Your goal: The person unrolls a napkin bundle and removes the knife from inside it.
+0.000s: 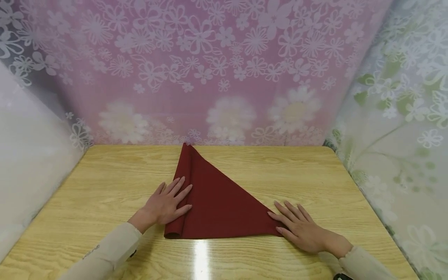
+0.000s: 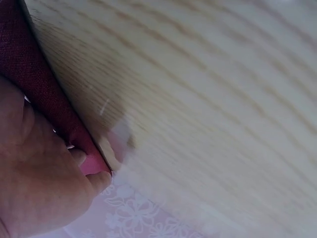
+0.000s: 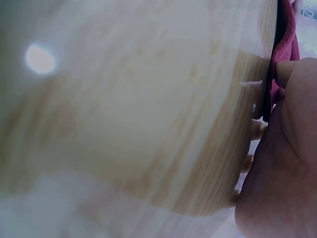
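"Head view: where's the maroon cloth [image 1: 224, 206]?"
"On the bench [image 1: 105, 167]. I log left hand [image 1: 166, 205] spread over its rolled edge, right hand [image 1: 306, 232] spread at the opposite corner, presumably bracing against unrolling."

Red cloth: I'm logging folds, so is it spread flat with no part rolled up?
No, the cloth is rolled along its left side, where the left hand rests on it.

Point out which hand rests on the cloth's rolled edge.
The left hand, lying across the roll of the red cloth; the right hand touches the opposite corner.
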The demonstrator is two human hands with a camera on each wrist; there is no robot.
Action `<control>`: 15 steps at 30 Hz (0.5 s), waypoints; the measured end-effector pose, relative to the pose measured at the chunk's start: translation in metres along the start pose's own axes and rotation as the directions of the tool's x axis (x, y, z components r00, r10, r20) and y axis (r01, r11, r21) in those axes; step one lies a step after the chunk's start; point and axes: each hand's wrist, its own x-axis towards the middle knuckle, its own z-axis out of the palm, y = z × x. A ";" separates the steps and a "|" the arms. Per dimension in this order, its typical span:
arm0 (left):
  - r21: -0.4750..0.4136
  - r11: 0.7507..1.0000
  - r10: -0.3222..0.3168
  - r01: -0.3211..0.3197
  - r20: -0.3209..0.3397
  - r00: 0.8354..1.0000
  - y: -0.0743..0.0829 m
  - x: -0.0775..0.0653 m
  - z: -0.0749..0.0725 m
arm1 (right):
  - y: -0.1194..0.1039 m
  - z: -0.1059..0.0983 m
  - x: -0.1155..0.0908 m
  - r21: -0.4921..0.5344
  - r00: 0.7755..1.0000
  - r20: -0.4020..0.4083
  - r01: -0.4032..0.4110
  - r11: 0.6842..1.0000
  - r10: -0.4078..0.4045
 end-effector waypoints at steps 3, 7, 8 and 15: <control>0.004 1.000 -0.003 0.003 -0.008 1.000 0.000 -0.002 0.003 | 0.000 0.001 -0.001 -0.018 1.000 0.003 -0.002 1.000 0.002; -0.038 0.999 -0.006 0.006 0.007 1.000 0.005 -0.005 -0.005 | 0.004 0.006 -0.002 -0.053 1.000 -0.007 0.026 0.998 -0.026; -0.046 0.999 -0.005 0.006 0.013 1.000 0.006 -0.006 -0.007 | 0.005 0.007 -0.002 -0.058 1.000 -0.009 0.025 0.998 -0.026; -0.013 1.000 0.017 -0.016 0.014 1.000 0.010 -0.003 -0.013 | 0.011 0.010 -0.001 -0.057 1.000 -0.009 -0.015 0.998 0.014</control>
